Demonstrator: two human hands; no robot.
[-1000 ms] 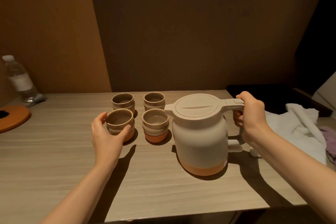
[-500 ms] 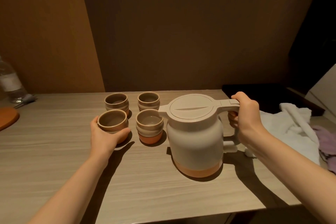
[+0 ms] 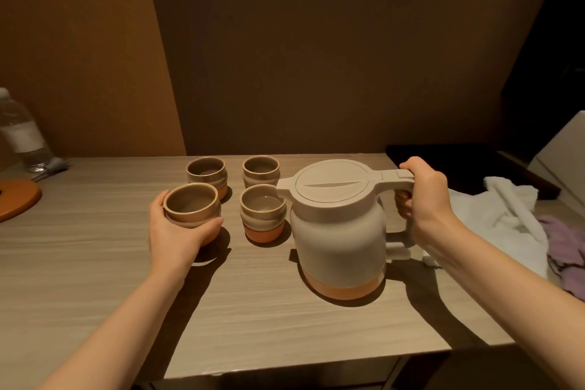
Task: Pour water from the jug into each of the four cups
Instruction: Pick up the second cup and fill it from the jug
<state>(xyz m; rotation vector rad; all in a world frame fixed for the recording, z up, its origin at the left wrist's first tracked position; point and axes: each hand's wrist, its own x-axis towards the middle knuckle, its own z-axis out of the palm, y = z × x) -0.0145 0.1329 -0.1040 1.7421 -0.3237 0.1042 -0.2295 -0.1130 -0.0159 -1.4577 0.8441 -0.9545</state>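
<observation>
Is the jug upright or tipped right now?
Upright. The jug stands flat on the table, its lid level, with the right hand wrapped around its handle.

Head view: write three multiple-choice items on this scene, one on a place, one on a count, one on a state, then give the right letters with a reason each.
1. Where does the jug stand relative to the cups?
A. to their right
B. to their left
C. behind them

2. How many cups are in view?
A. two
B. four
C. six

3. What is the left hand doing?
A. lying flat on the table
B. gripping the jug handle
C. wrapped around the near left cup

Answers:
1. A: the jug sits on the table to the right of the cups, its spout by the near right cup.
2. B: two near cups and two far cups make four.
3. C: the fingers curl around the near left cup, while the right hand holds the jug handle.
</observation>
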